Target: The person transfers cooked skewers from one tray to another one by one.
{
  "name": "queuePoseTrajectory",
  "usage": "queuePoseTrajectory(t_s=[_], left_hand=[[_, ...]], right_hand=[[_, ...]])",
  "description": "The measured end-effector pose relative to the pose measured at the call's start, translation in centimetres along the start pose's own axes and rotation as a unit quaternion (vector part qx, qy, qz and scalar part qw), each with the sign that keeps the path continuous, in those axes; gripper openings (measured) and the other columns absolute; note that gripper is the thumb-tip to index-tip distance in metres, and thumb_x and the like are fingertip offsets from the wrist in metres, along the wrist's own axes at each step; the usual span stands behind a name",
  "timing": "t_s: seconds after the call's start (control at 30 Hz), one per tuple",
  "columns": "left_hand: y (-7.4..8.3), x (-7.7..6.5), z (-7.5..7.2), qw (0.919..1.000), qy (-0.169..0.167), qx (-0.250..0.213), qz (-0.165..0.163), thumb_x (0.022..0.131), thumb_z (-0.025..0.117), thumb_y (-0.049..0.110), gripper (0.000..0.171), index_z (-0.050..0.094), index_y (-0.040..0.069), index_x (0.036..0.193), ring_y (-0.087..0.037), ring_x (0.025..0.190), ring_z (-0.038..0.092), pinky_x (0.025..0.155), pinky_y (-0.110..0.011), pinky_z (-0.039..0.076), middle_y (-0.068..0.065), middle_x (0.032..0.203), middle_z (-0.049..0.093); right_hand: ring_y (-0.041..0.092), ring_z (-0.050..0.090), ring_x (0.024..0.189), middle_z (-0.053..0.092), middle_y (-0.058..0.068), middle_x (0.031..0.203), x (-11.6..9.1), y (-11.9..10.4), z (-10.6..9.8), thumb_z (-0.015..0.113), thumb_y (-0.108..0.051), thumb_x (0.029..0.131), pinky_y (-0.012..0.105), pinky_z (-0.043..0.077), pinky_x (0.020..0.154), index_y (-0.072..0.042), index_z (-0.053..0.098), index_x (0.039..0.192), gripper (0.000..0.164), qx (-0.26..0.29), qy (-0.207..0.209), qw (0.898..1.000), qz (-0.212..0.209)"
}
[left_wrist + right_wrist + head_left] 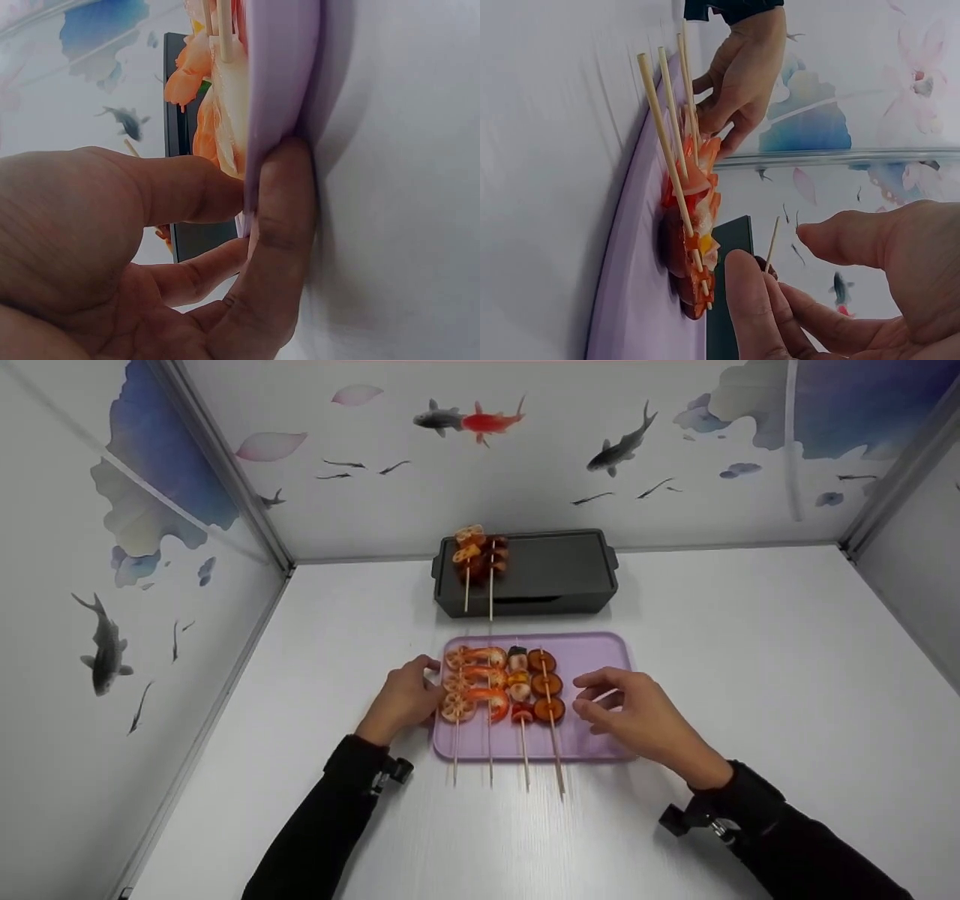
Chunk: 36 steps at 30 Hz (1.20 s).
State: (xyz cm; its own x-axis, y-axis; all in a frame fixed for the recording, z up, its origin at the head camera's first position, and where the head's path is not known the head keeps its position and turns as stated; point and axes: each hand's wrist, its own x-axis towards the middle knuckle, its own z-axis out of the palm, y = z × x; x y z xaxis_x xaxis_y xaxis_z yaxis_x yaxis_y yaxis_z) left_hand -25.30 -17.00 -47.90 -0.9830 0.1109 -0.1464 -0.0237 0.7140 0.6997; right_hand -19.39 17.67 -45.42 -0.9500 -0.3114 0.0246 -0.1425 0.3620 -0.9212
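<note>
A lilac tray [589,660] bears several skewers laid side by side, sticks toward the person. From left to right they carry lotus root slices [457,706], orange shrimp [487,676], mixed pieces [519,690] and round brown slices [546,685]. My left hand [405,697] pinches the tray's left rim, thumb above and a finger underneath, as the left wrist view shows. Over the tray's right part hovers my right hand [637,712], with thumb and fingers apart and nothing between them. It is nearest to the brown-slice skewer.
Behind the tray stands a black grill box [555,566] with side handles. Two loaded skewers [480,556] lie at its left, sticks jutting over the front edge. Walls painted with fish enclose the white table [750,660] at the back and sides.
</note>
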Motion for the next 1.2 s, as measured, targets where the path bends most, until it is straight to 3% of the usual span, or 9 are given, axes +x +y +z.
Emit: queuePoseTrajectory(t_s=[0.23,0.47,0.87,1.2], left_hand=[[-0.1,0.0,0.1,1.0,0.002,-0.001,0.002,0.095,0.063,0.015,0.043,0.056,0.004,0.136,-0.018,0.06,0.066,0.053,-0.03,0.051,-0.005,0.082,0.069],[0.0,-0.2,0.2,0.9999,-0.004,-0.006,-0.011,0.096,0.062,0.018,0.044,0.055,0.005,0.138,-0.018,0.065,0.065,0.054,-0.031,0.051,-0.006,0.084,0.067],[0.1,-0.1,0.0,0.9996,-0.006,-0.016,-0.023,0.098,0.062,0.019,0.043,0.054,0.007,0.139,-0.02,0.066,0.067,0.054,-0.033,0.054,-0.007,0.085,0.067],[0.0,0.0,0.0,0.9999,-0.006,-0.005,-0.014,0.097,0.062,0.019,0.044,0.055,0.006,0.138,-0.019,0.064,0.067,0.054,-0.032,0.052,-0.006,0.085,0.068]], right_hand=[[0.038,0.071,0.096,0.067,0.012,0.11,1.3,-0.4,-0.5,0.075,-0.017,0.093,0.039,0.061,0.073,-0.006,0.065,0.125,0.034,0.002,0.011,1.0,-0.018],[0.025,0.071,0.091,0.067,0.008,0.114,3.0,-0.9,-0.6,0.077,-0.024,0.093,0.039,0.06,0.077,-0.01,0.066,0.123,0.035,-0.022,0.015,0.999,-0.023],[0.032,0.071,0.097,0.067,0.01,0.113,6.3,-2.4,-1.0,0.075,-0.028,0.094,0.036,0.06,0.077,-0.009,0.065,0.125,0.039,-0.006,0.015,0.999,-0.029],[0.028,0.072,0.096,0.064,0.012,0.115,8.6,-2.9,-1.2,0.074,-0.028,0.095,0.036,0.06,0.08,-0.007,0.063,0.128,0.04,0.014,0.012,1.0,-0.022]])
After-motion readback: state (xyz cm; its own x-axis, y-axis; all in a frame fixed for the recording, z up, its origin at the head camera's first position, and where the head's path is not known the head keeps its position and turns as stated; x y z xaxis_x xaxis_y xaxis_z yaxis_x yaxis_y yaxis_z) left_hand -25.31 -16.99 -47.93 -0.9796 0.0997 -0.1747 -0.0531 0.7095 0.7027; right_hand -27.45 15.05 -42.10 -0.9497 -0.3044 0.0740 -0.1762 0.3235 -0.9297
